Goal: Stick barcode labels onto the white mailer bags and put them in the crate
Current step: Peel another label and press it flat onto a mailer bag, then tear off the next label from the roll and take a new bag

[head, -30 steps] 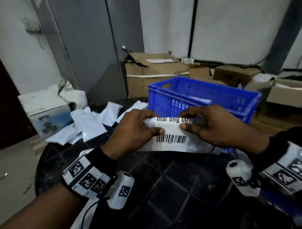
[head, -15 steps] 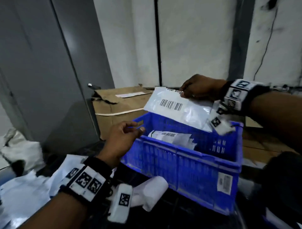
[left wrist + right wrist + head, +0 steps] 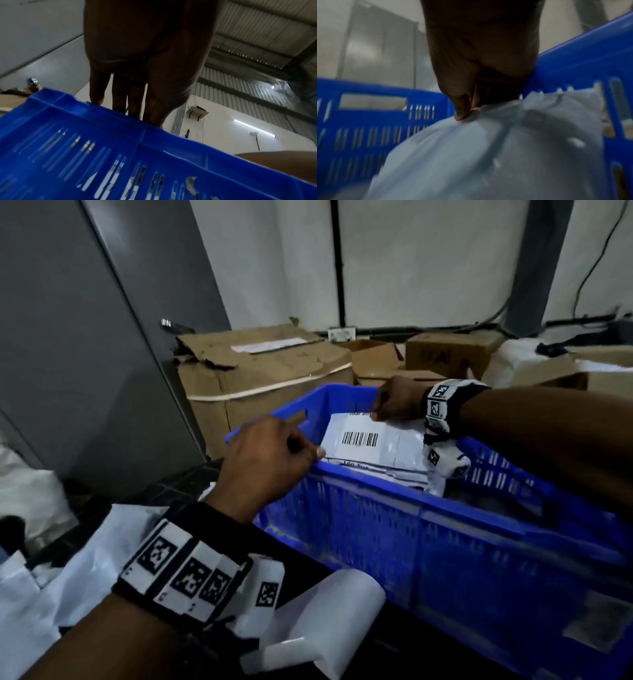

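A white mailer bag [image 3: 394, 445] with a barcode label [image 3: 360, 438] lies flat in the blue crate [image 3: 445, 546] on top of other labelled bags [image 3: 380, 472]. My right hand [image 3: 378, 412] reaches over the crate's right side and pinches the bag's far edge. The right wrist view shows the thumb and fingers of that hand [image 3: 467, 112] nipping the bag [image 3: 488, 155] inside the crate [image 3: 368, 121]. My left hand [image 3: 308, 453] hangs over the crate's near-left rim, thumb tip at the bag's near corner. In the left wrist view its fingers [image 3: 120, 100] point straight behind the crate wall [image 3: 102, 142].
A curl of white label backing [image 3: 329, 618] lies on the dark table in front of the crate. Loose white mailer bags [image 3: 78, 563] are heaped at the left. Cardboard boxes [image 3: 260, 378] stand behind the crate, and a grey cabinet [image 3: 85, 354] rises at the left.
My right hand has brought the labelled bag down from above the crate onto the stack inside. The left hand has moved forward to the bag's near corner.
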`<control>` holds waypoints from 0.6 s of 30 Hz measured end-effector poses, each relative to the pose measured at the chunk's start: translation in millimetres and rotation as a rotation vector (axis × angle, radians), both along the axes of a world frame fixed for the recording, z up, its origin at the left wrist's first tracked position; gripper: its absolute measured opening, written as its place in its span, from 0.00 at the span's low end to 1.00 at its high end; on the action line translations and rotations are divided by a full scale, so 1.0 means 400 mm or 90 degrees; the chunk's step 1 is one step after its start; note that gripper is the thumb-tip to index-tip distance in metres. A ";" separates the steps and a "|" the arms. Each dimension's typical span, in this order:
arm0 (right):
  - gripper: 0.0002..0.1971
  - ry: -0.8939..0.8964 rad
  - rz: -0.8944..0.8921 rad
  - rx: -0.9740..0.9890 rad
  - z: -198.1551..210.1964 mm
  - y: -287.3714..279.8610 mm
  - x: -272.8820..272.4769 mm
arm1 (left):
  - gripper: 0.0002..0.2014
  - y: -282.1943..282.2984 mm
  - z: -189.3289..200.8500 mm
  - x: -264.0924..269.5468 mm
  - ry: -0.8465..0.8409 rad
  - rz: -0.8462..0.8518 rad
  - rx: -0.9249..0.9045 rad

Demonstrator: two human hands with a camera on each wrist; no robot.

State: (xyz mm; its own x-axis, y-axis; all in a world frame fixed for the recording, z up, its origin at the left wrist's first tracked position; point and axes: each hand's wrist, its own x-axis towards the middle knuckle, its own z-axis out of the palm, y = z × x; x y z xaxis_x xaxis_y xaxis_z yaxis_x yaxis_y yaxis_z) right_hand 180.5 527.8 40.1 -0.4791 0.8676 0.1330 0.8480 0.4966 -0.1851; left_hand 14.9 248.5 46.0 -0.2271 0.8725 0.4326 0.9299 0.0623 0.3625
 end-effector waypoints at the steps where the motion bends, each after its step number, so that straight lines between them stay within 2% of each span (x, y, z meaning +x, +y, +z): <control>1: 0.17 -0.033 0.011 0.026 -0.014 -0.003 -0.007 | 0.11 0.001 0.000 -0.001 0.002 0.003 0.005; 6: 0.12 -0.316 0.076 0.263 -0.063 -0.061 -0.036 | 0.11 -0.002 0.001 -0.003 -0.006 0.008 0.025; 7: 0.13 -0.338 0.094 0.281 -0.065 -0.074 -0.041 | 0.11 -0.002 -0.002 -0.005 -0.010 0.002 0.027; 9: 0.21 -0.314 0.086 0.254 -0.069 -0.088 -0.052 | 0.11 -0.004 -0.005 -0.003 -0.007 0.004 0.026; 12: 0.49 -0.263 0.095 0.108 -0.077 -0.096 -0.070 | 0.12 -0.005 -0.005 -0.006 0.019 0.008 0.025; 13: 0.54 -0.276 0.113 0.051 -0.082 -0.098 -0.074 | 0.13 -0.003 -0.006 -0.007 0.023 0.004 0.027; 15: 0.49 -0.297 0.122 -0.019 -0.098 -0.101 -0.083 | 0.13 -0.002 -0.006 -0.011 0.022 0.000 0.024; 16: 0.44 -0.293 0.115 -0.022 -0.108 -0.095 -0.083 | 0.13 -0.002 -0.006 -0.011 0.023 0.000 0.022; 18: 0.42 -0.276 0.099 -0.013 -0.120 -0.086 -0.082 | 0.13 0.000 -0.007 -0.012 0.024 -0.001 0.022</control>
State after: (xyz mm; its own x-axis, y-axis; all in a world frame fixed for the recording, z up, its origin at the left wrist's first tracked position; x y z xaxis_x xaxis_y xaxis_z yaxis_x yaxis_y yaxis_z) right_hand 147.7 493.3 -8.1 -0.6120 0.7810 -0.1245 0.7646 0.6245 0.1594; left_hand 10.1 248.5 43.1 -0.2090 0.8572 0.4706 0.9428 0.0488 0.3297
